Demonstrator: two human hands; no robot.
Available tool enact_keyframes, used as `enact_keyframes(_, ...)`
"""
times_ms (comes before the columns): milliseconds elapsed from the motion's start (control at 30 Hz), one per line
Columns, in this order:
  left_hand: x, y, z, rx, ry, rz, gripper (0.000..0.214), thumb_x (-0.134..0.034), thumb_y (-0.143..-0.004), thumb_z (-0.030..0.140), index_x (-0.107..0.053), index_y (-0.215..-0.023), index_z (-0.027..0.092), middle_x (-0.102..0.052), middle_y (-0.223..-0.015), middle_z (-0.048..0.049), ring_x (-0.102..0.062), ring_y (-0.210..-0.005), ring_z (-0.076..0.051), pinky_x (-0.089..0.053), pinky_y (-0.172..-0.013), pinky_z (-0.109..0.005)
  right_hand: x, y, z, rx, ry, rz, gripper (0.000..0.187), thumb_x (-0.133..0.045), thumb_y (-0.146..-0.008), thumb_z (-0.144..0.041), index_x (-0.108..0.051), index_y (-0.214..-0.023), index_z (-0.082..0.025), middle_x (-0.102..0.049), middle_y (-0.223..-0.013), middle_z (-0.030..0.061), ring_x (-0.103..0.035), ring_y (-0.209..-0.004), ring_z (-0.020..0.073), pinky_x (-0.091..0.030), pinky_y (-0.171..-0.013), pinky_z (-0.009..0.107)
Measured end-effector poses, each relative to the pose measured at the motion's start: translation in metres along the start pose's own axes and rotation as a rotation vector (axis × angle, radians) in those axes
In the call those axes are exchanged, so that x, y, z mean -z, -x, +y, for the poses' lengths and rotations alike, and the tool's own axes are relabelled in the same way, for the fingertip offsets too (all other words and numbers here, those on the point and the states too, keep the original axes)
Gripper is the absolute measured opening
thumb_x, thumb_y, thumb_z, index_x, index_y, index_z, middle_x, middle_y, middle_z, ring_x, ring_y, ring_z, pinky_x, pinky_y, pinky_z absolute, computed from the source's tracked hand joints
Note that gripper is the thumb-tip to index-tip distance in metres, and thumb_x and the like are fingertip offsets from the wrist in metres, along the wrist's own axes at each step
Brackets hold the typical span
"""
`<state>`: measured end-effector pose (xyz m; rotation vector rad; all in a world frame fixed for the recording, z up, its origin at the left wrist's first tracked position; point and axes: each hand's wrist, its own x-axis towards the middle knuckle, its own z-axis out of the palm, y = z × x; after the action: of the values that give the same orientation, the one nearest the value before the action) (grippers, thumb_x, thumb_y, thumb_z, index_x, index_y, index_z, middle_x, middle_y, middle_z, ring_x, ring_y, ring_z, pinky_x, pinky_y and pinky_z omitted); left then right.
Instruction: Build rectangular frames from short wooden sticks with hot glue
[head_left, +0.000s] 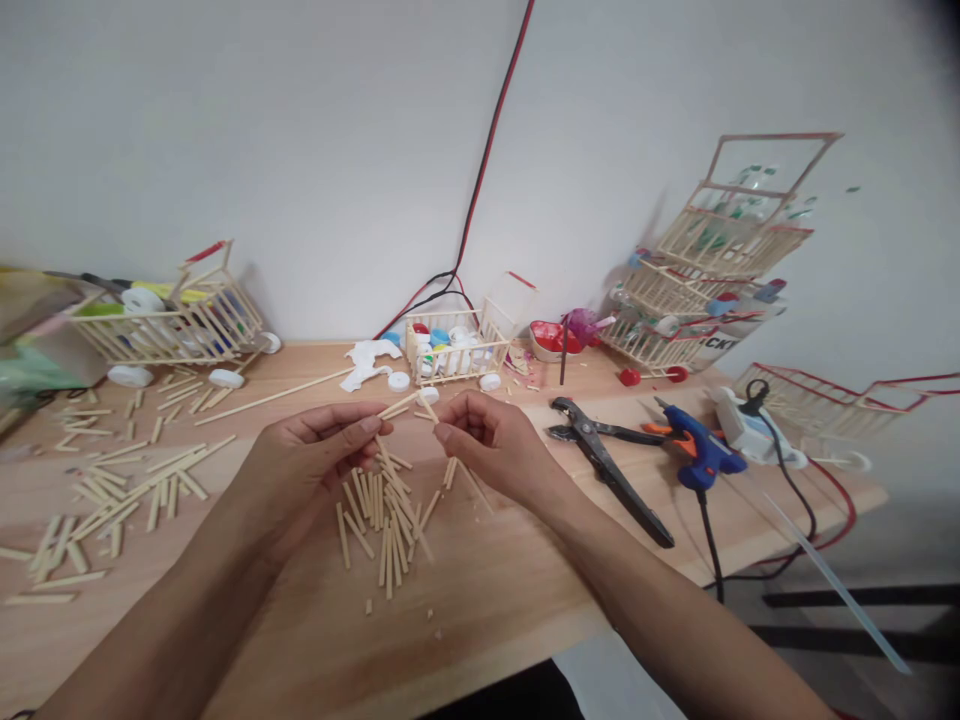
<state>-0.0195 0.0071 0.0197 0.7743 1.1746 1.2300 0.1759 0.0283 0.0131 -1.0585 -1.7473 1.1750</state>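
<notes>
While the left hand (330, 450) has one thin stick (399, 406) pinched between thumb and fingers, the right hand (487, 445) is closed up on another stick (427, 407), ends close together, can't tell if touching. With the hands as dial centre: stick pile (394, 540) at 6 o'clock, black pliers (611, 470) around 3, mini cart (457, 378) at 1.

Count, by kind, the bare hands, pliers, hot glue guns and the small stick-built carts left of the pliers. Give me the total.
Bare hands: 2 (left hand, right hand)
Pliers: 1
Hot glue gun: 1
Stick-built carts: 2 (far-left cart, middle cart)
Total: 6
</notes>
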Motion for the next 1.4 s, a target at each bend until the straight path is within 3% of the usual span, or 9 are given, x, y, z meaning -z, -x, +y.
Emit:
enact_keyframes(367, 0.0021, -0.0013, -0.0031, -0.031, -0.057, 0.014, 0.028, -0.083, -0.057, 0.027, -0.075, -0.083, 0.019, -0.072, -0.075, -0.0021, -0.057, -0.059, -0.006, -0.047, -0.056, -0.014, -0.0003, 0.0009, 0.0008, 0.016, 0.012, 0.022, 0.013, -0.059, -0.081, -0.029, -0.054, -0.08, -0.018, -0.054, -0.071, -0.0027, -0.045, -0.059, 0.0075, -0.034, -0.053, 0.021)
enact_keyframes(1400, 0.0026, -0.0012, -0.0042, -0.095, -0.131, 0.021, 0.028, -0.082, -0.059, 0.029, -0.075, -0.083, 0.018, -0.07, -0.072, -0.0025, -0.056, -0.059, -0.008, -0.043, -0.053, -0.018, -0.0009, -0.0005, 0.0005, 0.034, 0.02, 0.015, 0.014, -0.06, -0.081, -0.027, -0.052, -0.076, -0.018, -0.053, -0.07, -0.0028, -0.045, -0.06, 0.0077, -0.034, -0.054, 0.022)
